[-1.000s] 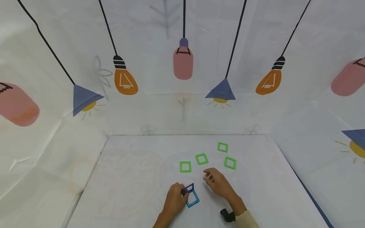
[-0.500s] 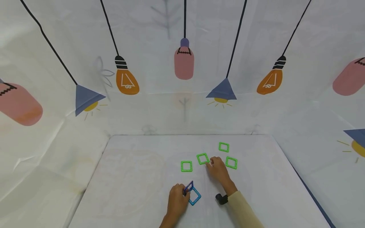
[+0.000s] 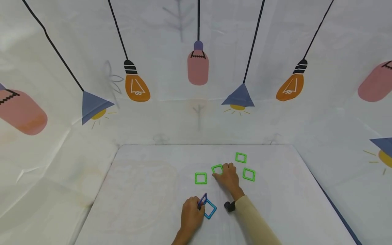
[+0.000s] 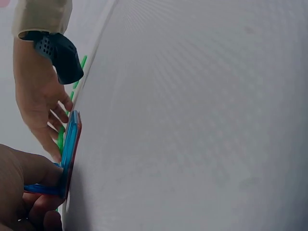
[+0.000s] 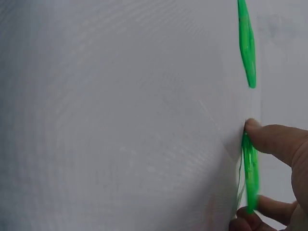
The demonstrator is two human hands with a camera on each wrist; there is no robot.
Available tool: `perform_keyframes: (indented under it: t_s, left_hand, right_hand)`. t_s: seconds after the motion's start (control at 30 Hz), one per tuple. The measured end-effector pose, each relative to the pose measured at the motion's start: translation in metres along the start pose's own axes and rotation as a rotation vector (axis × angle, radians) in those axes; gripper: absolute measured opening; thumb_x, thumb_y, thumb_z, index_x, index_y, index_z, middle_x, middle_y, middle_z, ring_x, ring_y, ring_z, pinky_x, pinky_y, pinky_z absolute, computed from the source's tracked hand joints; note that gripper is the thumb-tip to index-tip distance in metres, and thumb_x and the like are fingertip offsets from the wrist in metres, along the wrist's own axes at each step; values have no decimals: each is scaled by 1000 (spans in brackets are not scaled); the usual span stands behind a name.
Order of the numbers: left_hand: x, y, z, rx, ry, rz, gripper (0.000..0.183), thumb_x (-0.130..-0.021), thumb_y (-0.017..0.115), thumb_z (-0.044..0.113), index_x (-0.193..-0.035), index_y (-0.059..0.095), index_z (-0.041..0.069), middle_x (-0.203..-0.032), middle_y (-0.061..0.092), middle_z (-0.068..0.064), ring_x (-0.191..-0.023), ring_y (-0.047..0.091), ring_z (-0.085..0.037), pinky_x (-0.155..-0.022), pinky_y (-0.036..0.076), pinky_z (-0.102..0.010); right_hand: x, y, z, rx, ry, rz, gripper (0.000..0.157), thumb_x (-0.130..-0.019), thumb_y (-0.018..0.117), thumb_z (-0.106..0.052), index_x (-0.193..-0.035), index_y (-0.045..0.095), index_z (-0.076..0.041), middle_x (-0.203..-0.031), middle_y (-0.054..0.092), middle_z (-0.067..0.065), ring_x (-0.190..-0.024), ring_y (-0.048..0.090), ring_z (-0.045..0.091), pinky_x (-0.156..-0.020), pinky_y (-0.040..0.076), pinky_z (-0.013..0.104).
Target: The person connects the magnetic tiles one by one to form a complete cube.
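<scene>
In the head view my left hand (image 3: 192, 212) grips a joined pair of square frame tiles, like magnetic building tiles. A dark blue tile (image 3: 206, 196) stands up at the fingertips, and a light blue tile (image 3: 212, 213) slants off to its right. The left wrist view shows the pair meeting at an angle, with thumb and fingers on the blue tile (image 4: 70, 144). Farther forward, my right hand (image 3: 228, 177) pinches a green square tile (image 3: 216, 165). Thumb and fingers hold opposite sides of that green tile (image 5: 251, 168) in the right wrist view, its near part hidden by the hand.
Several green tiles lie apart on the white table (image 3: 147, 190): a left tile (image 3: 196, 178), a back tile (image 3: 241, 153) and a right tile (image 3: 249, 169). A black wrist camera (image 3: 229, 206) sits at the right cuff. A lamp-printed sheet (image 3: 171, 122) walls the table.
My right hand has moved forward and left from above the table to the middle green tile and closed its fingers on it. The left hand has turned the blue pair slightly.
</scene>
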State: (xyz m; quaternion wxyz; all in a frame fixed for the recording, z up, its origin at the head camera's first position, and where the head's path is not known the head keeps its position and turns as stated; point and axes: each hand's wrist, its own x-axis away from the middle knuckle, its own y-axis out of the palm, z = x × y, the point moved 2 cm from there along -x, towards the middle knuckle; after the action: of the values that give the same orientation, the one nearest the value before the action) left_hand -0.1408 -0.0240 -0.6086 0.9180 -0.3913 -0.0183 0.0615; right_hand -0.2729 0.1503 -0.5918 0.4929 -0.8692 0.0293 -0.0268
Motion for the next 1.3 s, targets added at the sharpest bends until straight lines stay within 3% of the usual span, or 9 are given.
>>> perform_keyframes:
  t_s: [0.13, 0.3, 0.37, 0.57, 0.9, 1.3]
  left_hand:
    - [0, 1, 1, 4, -13, -11, 16, -80, 80, 11, -78, 64, 15, -69, 51, 7, -65, 43, -8, -58, 33, -23]
    - [0, 2, 2, 7, -1, -9, 17, -80, 80, 11, -77, 64, 15, -68, 52, 7, -65, 44, -8, -57, 33, -22]
    - [0, 2, 2, 7, 3, -4, 17, -80, 80, 11, -78, 64, 15, -68, 52, 7, -65, 44, -8, -57, 33, -22]
    - [0, 3, 2, 6, -8, -29, 17, -80, 80, 11, -77, 64, 15, -67, 52, 7, -64, 44, -8, -56, 34, -22]
    - [-1, 0, 3, -34, 9, -7, 18, -79, 79, 12, -76, 63, 17, -67, 52, 9, -63, 43, -7, -56, 34, -21]
    - [-2, -2, 5, -51, 25, -36, 20, -80, 78, 11, -77, 59, 17, -68, 51, 8, -64, 43, -8, -58, 34, -22]
  right_hand:
    - [1, -1, 2, -106, 26, 6, 50, -82, 81, -25, -116, 53, -1, -96, 61, 13, -83, 56, 25, -67, 49, 38]
    - [5, -2, 7, -183, 3, 8, 17, -83, 78, -13, -90, 65, -6, -86, 69, 7, -74, 58, 18, -64, 47, 32]
    - [6, -2, 9, -197, -7, 4, 11, -83, 78, -12, -84, 68, -7, -86, 71, 6, -74, 58, 17, -65, 48, 31]
    - [19, -6, 14, -216, 8, -30, 7, -84, 77, -13, -81, 72, -9, -84, 70, 4, -75, 58, 17, -66, 49, 30]
    - [68, -19, 15, -220, -133, 84, 7, -83, 78, -7, -83, 73, -10, -79, 65, -1, -71, 51, 10, -61, 45, 22]
    - [109, -18, 9, -200, -207, 74, 9, -80, 81, -6, -82, 74, -12, -73, 60, -7, -65, 45, 3, -55, 42, 17]
